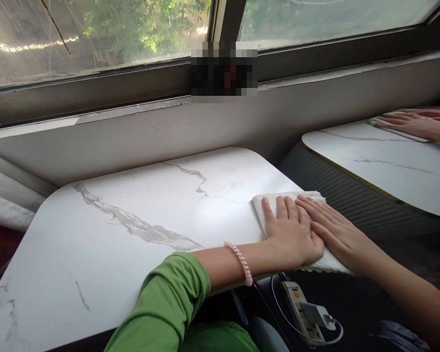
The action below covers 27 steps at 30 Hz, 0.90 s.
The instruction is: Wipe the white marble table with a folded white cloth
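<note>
A folded white cloth (pixel 259 209) lies at the right edge of a white marble-patterned table (pixel 106 264), partly hidden under my hands and hanging slightly over the near edge. My left hand (pixel 291 234), below a pink beaded bracelet (pixel 239 261) and a green sleeve (pixel 165 303), presses flat on it with fingers stretched out. Beside it, my right hand (pixel 339 234) rests flat on the cloth's right part, its fingers together and touching the left hand. Neither hand is wrapped around the cloth; both lie on top.
At upper right, another person's hands (pixel 418 122) rest on a cloth on a second marble-patterned table (pixel 381 161). Below my hands is a power strip (pixel 302 313) with a white charger (pixel 317 315) and cable. Windows (pixel 143 34) run along the back wall.
</note>
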Tool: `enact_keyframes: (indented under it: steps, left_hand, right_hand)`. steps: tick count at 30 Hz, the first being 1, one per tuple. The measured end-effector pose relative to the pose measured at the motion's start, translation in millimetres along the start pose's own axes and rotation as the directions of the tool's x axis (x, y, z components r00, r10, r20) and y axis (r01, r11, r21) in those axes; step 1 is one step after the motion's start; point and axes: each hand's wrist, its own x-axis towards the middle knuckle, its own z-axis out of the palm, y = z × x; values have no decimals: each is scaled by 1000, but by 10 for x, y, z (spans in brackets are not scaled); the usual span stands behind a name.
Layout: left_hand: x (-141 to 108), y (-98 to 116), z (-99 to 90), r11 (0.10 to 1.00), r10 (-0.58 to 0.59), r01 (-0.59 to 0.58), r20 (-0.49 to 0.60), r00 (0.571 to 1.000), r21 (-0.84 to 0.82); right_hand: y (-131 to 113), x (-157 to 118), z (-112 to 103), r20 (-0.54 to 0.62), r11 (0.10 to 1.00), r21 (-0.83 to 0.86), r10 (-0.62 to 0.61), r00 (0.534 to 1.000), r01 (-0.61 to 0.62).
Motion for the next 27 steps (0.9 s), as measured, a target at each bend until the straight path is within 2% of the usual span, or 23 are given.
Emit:
enact_keyframes:
  steps: [5,8,11,17,22,27]
  left_hand:
    - [69,-50,15,1000,-3,3,15,1000,0]
    - [165,-132,36,1000,6,-6,3,1000,-4]
    - [316,-271,30,1000,-6,6,-15,1000,2]
    - [763,-675,-41,997,-78,79,-80,994,4]
    - [1143,-1056,-79,985,-165,171,-139,977,33]
    - [1414,-1340,-113,973,-214,227,-198,957,49]
  right_hand:
    - [-68,119,2,52,991,-99,91,995,-85]
    - [-78,263,52,23,982,-98,167,986,-164]
    - [-43,480,118,-6,982,-60,177,984,-177]
    - [99,1191,235,8,988,-21,155,988,-155]
    - [280,1841,407,-5,998,12,62,998,-62]
    - [444,2296,537,16,1000,-11,-5,1000,5]
